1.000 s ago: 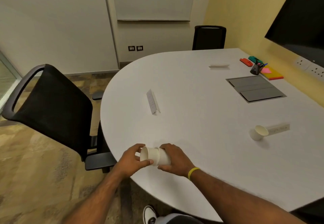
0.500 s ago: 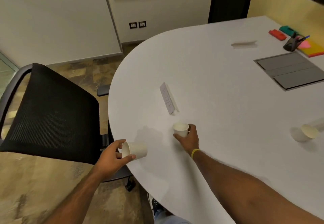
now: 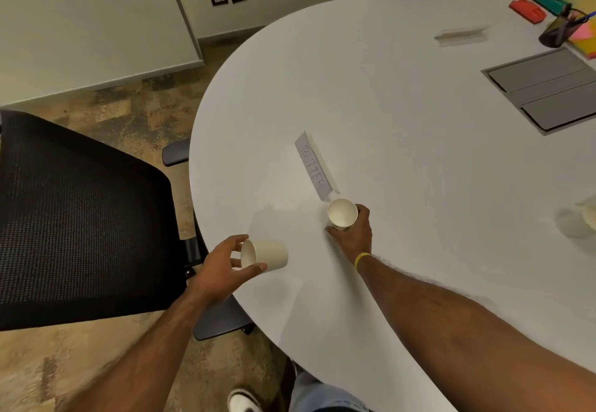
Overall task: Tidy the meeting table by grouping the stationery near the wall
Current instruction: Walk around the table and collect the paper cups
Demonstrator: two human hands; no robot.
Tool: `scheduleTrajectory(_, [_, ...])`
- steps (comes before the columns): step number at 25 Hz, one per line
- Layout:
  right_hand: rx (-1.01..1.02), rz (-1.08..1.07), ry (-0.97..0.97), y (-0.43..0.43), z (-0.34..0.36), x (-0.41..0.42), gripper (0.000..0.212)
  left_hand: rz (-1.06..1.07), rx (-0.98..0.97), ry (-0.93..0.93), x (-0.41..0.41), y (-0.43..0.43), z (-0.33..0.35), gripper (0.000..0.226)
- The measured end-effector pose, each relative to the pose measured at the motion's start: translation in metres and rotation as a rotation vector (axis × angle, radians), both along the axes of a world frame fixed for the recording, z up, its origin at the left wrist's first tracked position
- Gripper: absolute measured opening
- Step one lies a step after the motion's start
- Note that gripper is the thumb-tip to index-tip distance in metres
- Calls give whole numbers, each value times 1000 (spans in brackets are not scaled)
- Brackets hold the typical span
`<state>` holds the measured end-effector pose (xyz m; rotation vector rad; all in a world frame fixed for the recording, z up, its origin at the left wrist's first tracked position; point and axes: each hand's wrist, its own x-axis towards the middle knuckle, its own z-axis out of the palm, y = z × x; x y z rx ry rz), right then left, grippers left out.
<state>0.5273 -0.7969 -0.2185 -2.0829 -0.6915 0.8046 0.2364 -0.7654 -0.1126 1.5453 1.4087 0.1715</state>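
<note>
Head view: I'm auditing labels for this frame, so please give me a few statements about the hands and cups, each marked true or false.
1. The left hand holds a sideways cup. True.
2. The right hand is empty. False: it grips an upright cup next to the name card.
3. A pen holder stands by the sticky notes. True.
4. The two held cups are nested together. False: they are apart, one per hand.
</note>
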Motion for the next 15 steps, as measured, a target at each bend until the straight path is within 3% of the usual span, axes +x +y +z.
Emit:
scheduleTrajectory(5, [-122, -51, 8, -24, -5, -15, 102, -18, -11, -57, -9, 10, -5, 75])
scheduleTrajectory(10, [-192, -21, -50, -87, 6, -84, 95, -128, 36, -127, -49, 20, 8, 79])
scheduleTrajectory(15, [59, 141, -206, -75, 58, -216, 81, -216, 141, -199, -127, 31, 30, 88])
